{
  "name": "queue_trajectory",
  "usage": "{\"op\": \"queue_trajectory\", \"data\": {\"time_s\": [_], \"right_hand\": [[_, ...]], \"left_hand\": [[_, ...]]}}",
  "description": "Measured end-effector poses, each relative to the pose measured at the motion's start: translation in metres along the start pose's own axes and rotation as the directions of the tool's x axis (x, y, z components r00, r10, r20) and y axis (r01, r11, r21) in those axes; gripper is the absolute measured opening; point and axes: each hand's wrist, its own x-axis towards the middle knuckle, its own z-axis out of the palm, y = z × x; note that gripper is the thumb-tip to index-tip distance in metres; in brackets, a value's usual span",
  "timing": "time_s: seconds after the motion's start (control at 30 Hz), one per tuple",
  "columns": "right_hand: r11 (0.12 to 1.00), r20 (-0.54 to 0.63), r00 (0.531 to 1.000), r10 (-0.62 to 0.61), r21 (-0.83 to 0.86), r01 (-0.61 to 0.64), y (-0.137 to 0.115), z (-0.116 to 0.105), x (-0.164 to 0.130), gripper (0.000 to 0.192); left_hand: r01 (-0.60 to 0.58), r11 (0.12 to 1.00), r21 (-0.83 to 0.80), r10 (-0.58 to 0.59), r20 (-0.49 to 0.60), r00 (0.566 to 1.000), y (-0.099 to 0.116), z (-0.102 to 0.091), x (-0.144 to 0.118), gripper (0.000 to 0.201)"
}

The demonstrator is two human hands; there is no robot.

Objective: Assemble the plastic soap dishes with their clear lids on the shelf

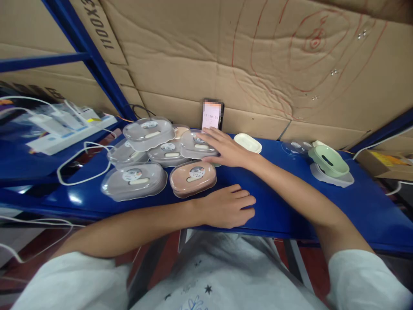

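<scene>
Plainly, the risk sits in the loose pile of packed soap dishes (pixel 151 155): they overlap and lean on one another, so a careless pull on one could slide its neighbours toward the front edge of the blue surface (pixel 290 193). The right hand (pixel 226 150) rests spread and flat on the clear-wrapped soap dish (pixel 197 145) at the pile's right side, touching its lid but not clenched round it. That dish is pale, oval, with a round label under glossy plastic that probably slips easily. The left hand (pixel 226 206) lies loosely curled on the surface, holding nothing, just beside a pink soap dish (pixel 192 177).
</scene>
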Motion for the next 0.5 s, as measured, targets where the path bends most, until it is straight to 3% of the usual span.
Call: {"op": "queue_trajectory", "data": {"time_s": [0.07, 0.13, 0.23, 0.3, 0.4, 0.47, 0.5], "right_hand": [[1.000, -0.015, 0.999, 0.032, 0.001, -0.031, 0.007, -0.004, 0.002, 0.086], [0.992, -0.066, 0.991, 0.116, -0.040, -0.119, 0.018, -0.013, -0.016, 0.083], [0.902, -0.110, 0.918, 0.381, -0.175, -0.395, 0.041, -0.027, -0.071, 0.075], [0.832, -0.023, 0.858, 0.513, -0.232, -0.504, 0.054, -0.033, -0.116, 0.066], [0.858, 0.113, 0.856, 0.504, -0.185, -0.480, 0.059, -0.046, -0.173, 0.051], [0.870, 0.101, 0.867, 0.487, -0.140, -0.473, 0.056, -0.063, -0.200, 0.049], [0.848, 0.067, 0.852, 0.520, -0.166, -0.504, 0.054, -0.073, -0.211, 0.050]], "left_hand": [[-0.007, 1.000, -0.010, 0.007, 0.006, 1.000, 0.000, 0.001, 0.000, 0.016], [0.006, 1.000, -0.016, -0.006, 0.010, 1.000, 0.001, 0.002, -0.001, 0.015], [0.056, 0.998, -0.019, -0.056, 0.014, 0.998, -0.001, 0.004, -0.001, 0.014], [0.101, 0.995, -0.016, -0.101, 0.009, 0.995, -0.002, 0.005, 0.000, 0.012], [0.163, 0.986, -0.023, -0.163, -0.009, 0.987, -0.004, 0.006, 0.002, 0.015], [0.203, 0.978, -0.045, -0.204, -0.023, 0.979, -0.004, 0.006, 0.002, 0.019], [0.220, 0.974, -0.056, -0.222, -0.026, 0.975, -0.004, 0.007, 0.002, 0.021]]}}
